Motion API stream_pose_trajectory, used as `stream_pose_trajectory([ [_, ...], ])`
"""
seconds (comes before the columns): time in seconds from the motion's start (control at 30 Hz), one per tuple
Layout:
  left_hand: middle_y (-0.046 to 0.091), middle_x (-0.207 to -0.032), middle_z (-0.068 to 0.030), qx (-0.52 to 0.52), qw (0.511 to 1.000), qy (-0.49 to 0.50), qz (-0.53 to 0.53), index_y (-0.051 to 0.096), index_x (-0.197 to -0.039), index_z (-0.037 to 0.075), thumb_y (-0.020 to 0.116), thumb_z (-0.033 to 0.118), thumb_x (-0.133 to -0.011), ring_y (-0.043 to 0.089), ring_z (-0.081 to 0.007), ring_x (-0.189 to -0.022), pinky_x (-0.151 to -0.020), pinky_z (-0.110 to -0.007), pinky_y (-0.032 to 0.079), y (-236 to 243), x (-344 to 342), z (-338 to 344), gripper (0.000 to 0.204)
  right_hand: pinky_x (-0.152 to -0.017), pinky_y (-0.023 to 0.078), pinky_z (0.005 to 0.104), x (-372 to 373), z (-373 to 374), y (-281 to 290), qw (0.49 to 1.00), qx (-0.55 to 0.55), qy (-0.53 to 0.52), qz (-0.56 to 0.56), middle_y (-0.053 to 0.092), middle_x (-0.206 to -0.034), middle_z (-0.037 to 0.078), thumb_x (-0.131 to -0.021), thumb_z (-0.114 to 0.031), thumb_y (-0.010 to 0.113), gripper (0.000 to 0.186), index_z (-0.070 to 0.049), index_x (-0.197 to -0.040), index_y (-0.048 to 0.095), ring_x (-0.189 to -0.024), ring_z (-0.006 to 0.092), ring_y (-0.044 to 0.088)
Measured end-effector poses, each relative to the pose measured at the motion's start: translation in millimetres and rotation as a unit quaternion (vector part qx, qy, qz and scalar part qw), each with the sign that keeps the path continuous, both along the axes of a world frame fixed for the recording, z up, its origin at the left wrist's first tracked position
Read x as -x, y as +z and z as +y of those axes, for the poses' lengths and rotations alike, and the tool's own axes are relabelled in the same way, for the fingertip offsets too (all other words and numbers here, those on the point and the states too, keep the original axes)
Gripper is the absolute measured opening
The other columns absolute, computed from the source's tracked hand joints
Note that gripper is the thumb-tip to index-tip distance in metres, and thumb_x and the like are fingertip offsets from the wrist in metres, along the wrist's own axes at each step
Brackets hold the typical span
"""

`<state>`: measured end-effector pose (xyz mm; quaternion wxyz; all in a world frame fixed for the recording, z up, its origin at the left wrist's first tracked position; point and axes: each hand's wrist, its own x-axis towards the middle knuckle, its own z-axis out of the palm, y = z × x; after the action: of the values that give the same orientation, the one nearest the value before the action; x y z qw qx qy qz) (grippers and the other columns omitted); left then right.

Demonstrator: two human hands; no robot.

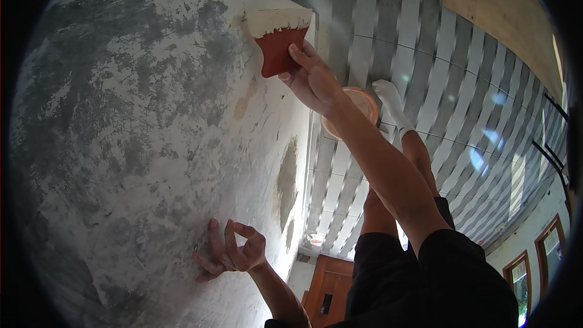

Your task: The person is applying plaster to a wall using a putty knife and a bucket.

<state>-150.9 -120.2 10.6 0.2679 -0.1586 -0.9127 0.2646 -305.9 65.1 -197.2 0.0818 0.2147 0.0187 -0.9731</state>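
While right hand (313,82) holds red scraper (280,48) by far upper edge of wall (139,133), grip closed on its blade, we keep edge flat, pressure even, strokes overlapping, we judge. Left hand (234,254) rests fingertips on wall near bottom, grip empty, fingers loosely curled. Orange bowl (358,106) sits behind right wrist.

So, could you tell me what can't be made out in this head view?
- Scraper: blade edge hidden under white filler; handle covered by the right hand.
- Orange bowl: contents hidden behind the right wrist.
- Left hand: fingertips curl against the wall; contact unclear.
- Picture rim: black, cut off.
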Motion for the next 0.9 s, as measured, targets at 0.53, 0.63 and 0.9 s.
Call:
stream_pose_trajectory([
  [0.53,0.070,-0.106,-0.0008,-0.003,1.000,0.002,-0.001,0.068,-0.080,0.017,0.065,0.021,-0.084,0.035,-0.0320,-0.135,-0.114,-0.054,-0.003,0,0,2,0.007,-0.073,0.043,0.0276,4,4,2,0.999,-0.028,0.020,-0.038,0.057,-0.120,0.005,-0.098,-0.018,0.051,0.030,-0.009,-0.127,0.046,-0.101,0.0137,0.052],
  [0.63,0.070,-0.106,-0.0009,-0.005,1.000,0.003,-0.003,0.068,-0.079,0.017,0.065,0.021,-0.084,0.035,-0.0319,-0.135,-0.114,-0.054,-0.003,-1,0,2,0.006,-0.095,0.045,0.0346,3,3,-4,0.998,-0.045,0.017,-0.034,0.053,-0.125,0.009,-0.099,-0.017,0.050,0.036,-0.006,-0.133,0.040,-0.114,0.0193,0.052],
  [0.9,0.070,-0.106,-0.0007,-0.003,1.000,0.002,-0.003,0.067,-0.079,0.017,0.066,0.021,-0.084,0.035,-0.0313,-0.135,-0.114,-0.053,-0.003,-1,-1,1,0.006,-0.091,0.045,0.0336,6,-2,-1,0.999,-0.031,0.022,-0.032,0.054,-0.123,0.008,-0.099,-0.019,0.050,0.036,-0.007,-0.132,0.040,-0.112,0.0185,0.051],
])
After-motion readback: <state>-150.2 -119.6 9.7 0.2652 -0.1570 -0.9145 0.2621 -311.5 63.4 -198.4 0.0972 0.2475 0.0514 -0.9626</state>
